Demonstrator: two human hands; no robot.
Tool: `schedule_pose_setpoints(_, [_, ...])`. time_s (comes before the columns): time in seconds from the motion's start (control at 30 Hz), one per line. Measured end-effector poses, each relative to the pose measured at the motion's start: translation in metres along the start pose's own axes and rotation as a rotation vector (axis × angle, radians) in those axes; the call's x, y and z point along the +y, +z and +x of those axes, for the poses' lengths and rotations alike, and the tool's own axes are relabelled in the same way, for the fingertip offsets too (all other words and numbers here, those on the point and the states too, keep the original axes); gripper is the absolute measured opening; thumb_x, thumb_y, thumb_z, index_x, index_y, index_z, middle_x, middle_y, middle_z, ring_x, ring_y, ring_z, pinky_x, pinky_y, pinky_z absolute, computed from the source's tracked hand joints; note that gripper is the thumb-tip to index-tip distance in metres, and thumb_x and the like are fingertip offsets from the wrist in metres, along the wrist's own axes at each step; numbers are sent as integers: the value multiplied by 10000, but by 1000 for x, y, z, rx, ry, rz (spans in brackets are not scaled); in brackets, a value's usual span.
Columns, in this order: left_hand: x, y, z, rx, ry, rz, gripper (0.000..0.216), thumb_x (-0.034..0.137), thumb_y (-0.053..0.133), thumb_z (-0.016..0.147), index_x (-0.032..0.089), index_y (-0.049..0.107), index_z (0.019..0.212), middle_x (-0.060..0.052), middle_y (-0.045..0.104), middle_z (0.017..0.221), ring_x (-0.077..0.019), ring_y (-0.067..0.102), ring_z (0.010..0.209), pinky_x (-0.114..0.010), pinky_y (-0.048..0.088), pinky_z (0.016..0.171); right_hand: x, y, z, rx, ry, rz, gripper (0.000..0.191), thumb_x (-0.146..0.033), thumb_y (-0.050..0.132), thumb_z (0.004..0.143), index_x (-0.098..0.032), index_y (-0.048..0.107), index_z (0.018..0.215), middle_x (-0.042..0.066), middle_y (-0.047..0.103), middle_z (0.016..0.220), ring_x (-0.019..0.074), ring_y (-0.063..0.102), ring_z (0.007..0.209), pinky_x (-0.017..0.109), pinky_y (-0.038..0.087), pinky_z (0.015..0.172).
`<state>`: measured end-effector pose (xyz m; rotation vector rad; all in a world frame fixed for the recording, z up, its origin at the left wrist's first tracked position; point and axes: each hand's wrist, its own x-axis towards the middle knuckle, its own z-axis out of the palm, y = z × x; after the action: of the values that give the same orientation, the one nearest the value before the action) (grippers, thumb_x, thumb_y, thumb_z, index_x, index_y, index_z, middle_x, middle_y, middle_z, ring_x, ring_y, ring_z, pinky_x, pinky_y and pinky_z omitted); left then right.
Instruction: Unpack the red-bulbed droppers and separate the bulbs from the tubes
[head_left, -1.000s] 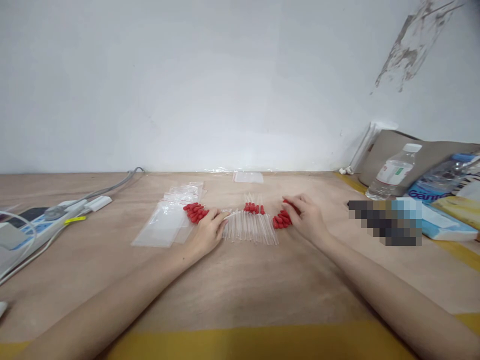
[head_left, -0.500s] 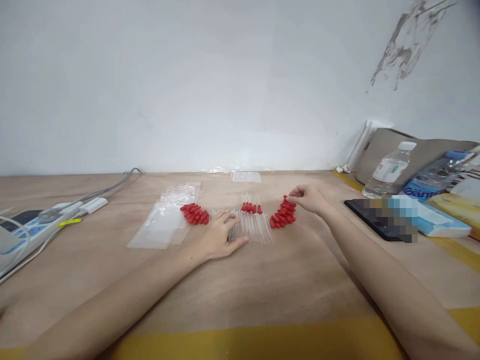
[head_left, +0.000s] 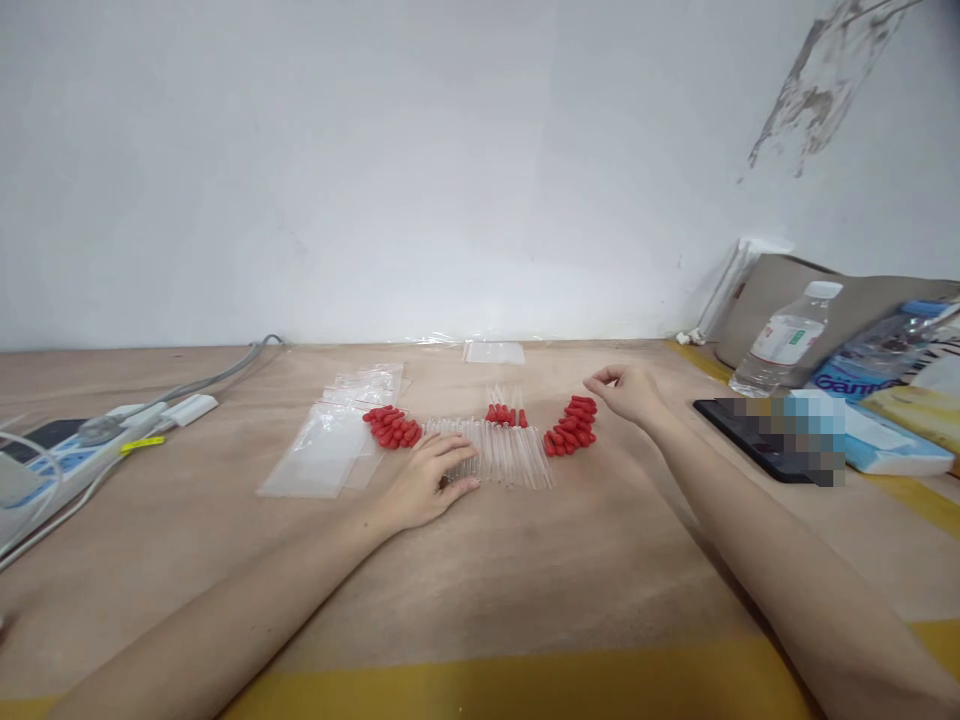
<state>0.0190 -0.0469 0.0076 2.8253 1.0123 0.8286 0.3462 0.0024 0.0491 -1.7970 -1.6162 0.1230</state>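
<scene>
My left hand (head_left: 427, 480) lies over the left part of a row of clear glass dropper tubes (head_left: 514, 455), its fingers spread and touching them. Red rubber dropper bulbs fan out in a left cluster (head_left: 394, 427) and a right cluster (head_left: 571, 428), at either end of the row. A few droppers with red bulbs (head_left: 506, 414) point away behind the tubes. Just above the right cluster is my right hand (head_left: 626, 388), fingers loosely bent and apart, with nothing visible in them. Some tubes are hidden under my left hand.
Clear plastic bags (head_left: 319, 450) lie left of the bulbs, and a small white packet (head_left: 495, 352) by the wall. A power strip (head_left: 67, 460) with cables is at far left. At right are a phone (head_left: 742, 435), a tissue pack (head_left: 900, 445) and a water bottle (head_left: 784, 340).
My right hand has come slightly off the top bulb of the right cluster, which lies closer in with the others. My left hand has slid a little left over the tubes.
</scene>
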Motion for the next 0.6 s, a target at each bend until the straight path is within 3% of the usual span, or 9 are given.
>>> schedule_pose_setpoints(0.1, [-1, 1, -2, 19, 5, 0, 402, 405, 560, 787, 214, 545, 1141, -95, 545, 1171, -246, 467, 1128, -441, 398, 933, -18, 2, -3, 12, -56, -28, 216, -359, 538, 719, -173, 646, 707, 27, 645, 709, 145, 561, 659, 242, 397, 602])
schedule_pose_setpoints(0.23, [-2, 2, -4, 45, 0, 10, 427, 406, 570, 779, 215, 530, 1159, -103, 518, 1205, -255, 444, 1153, -452, 393, 940, -51, 20, -4, -163, -105, -201, 215, -332, 498, 746, -181, 649, 769, 43, 663, 809, 151, 583, 749, 237, 403, 645])
schedule_pose_setpoints(0.47, [-3, 5, -5, 54, -16, 15, 373, 362, 553, 798, 195, 544, 1131, -99, 503, 1202, -231, 434, 1156, -416, 378, 966, -80, 68, 10, -361, 30, -341, 137, -278, 654, 572, -142, 642, 587, 94, 630, 603, 211, 602, 622, 278, 408, 539])
schedule_pose_setpoints(0.6, [-3, 6, -5, 56, -9, 8, 394, 348, 543, 804, 191, 509, 1164, -100, 495, 1199, -221, 434, 1145, -404, 376, 966, -80, 79, 14, -379, -8, -306, 122, -187, 701, 491, -143, 594, 454, 64, 562, 447, 200, 573, 501, 281, 403, 485])
